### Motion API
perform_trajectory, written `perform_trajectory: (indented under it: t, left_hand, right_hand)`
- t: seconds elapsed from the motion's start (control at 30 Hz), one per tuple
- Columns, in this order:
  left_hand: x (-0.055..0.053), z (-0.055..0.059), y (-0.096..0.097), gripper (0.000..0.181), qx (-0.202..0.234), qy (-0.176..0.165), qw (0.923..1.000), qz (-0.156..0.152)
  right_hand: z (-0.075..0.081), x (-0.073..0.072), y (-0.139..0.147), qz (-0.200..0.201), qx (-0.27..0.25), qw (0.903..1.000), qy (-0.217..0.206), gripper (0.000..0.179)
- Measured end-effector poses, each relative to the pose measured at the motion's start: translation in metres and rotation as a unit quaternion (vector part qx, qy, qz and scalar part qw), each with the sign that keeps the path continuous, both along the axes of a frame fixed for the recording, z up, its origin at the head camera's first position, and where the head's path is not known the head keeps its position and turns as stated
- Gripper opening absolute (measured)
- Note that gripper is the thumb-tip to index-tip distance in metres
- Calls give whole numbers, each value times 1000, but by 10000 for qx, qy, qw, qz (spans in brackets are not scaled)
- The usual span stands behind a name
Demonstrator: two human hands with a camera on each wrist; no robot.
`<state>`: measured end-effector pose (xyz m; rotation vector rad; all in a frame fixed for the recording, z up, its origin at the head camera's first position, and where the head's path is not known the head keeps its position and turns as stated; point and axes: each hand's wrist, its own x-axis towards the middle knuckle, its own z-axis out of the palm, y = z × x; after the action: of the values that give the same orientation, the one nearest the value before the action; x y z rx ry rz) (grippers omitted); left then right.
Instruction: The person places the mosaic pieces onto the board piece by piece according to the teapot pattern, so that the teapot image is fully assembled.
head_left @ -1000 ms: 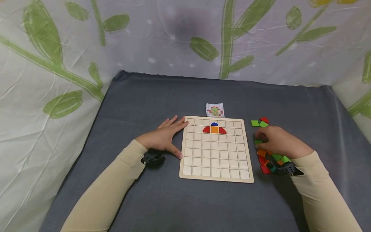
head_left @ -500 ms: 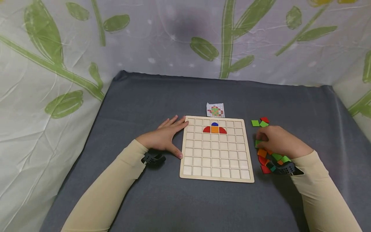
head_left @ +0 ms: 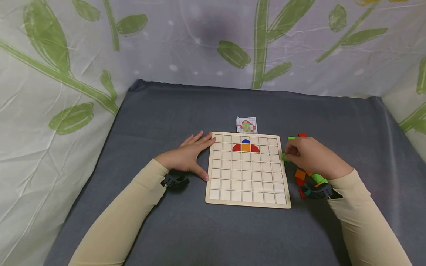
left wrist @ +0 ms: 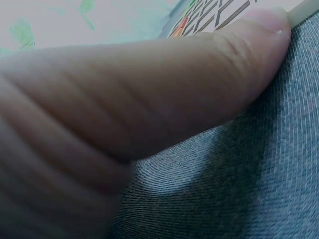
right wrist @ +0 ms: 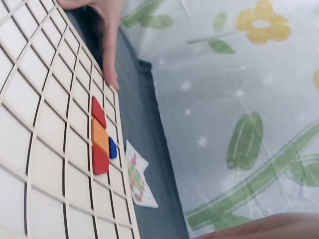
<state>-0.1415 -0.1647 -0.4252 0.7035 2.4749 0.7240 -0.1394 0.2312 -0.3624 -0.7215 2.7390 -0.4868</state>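
A wooden grid board (head_left: 247,205) lies on the dark cloth. Near its far edge sit a blue piece (head_left: 245,141), an orange square (head_left: 246,147) and two red pieces (head_left: 236,147), one on each side of the square. My left hand (head_left: 188,155) is spread at the board's left edge, thumb and fingertips touching the rim; its thumb (left wrist: 199,84) fills the left wrist view. At the board's right edge my right hand (head_left: 313,157) pinches a green tile (head_left: 284,157) between thumb and fingers.
Beyond the board lies a small printed pattern card (head_left: 246,125). Right of the board is a loose pile of red, orange (head_left: 300,174) and green tiles, partly covered by my right hand and wrist strap. A patterned curtain (head_left: 186,44) hangs behind the table.
My right hand has lifted a green tile from the pile and moved left and slightly away, up to the board's right edge. My left hand has stayed in place.
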Motion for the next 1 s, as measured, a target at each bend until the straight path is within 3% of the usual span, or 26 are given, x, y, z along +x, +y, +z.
perform_trajectory:
  t: [0.17,0.5,0.73,1.0]
  left_hand:
    - [2,1,-2,137,13,9,10000,14]
    - [1,-2,-4,137,-67,24,10000,29]
    - [1,-1,-2,137,-86,29,9999,51]
    - [1,2,1,136,-101,17,9999,29]
  right_hand:
    - [0,-3,-18,166,-238,9986,441,6]
    - [-15,-3,-56,321,-236,9972,635,6]
    - [-29,3,-64,651,-200,9867,1476,9]
    - [-34,10,-64,1039,-514,9797,1636,12]
